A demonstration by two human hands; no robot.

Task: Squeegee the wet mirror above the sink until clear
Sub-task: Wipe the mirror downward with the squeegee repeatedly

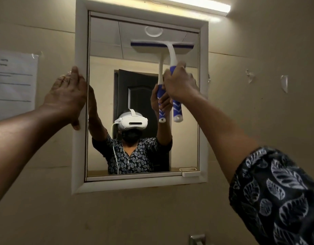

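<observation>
Mirror (106, 96) hangs on the beige wall (258, 121) straight ahead of me, set in a white frame (78, 156), with a lit tube light (193, 3) just above its top edge.

My right hand (179, 84) is raised to the upper right part of the glass. Its fingers are wrapped tight around the blue-and-white handle of the squeegee (171, 52); the handle's lower end sticks out below my fist. The squeegee's blade lies level and flat against the glass near the top, spanning the right half, its right end close to the frame.

My left hand (67, 96) is pressed flat on the frame's left side about halfway up, fingers stretched out and slightly apart, holding nothing; the thumb reaches down along the frame edge.

I cannot tell from here whether the glass carries water: the reflection looks sharp, showing me with both arms up, a white headset and a dark door behind.

A dark leaf-print sleeve (280, 197) covers my right upper arm. A paper notice (13, 82) is taped to the wall left of the mirror. A bit of metal fitting (197, 239) shows at the bottom edge.
</observation>
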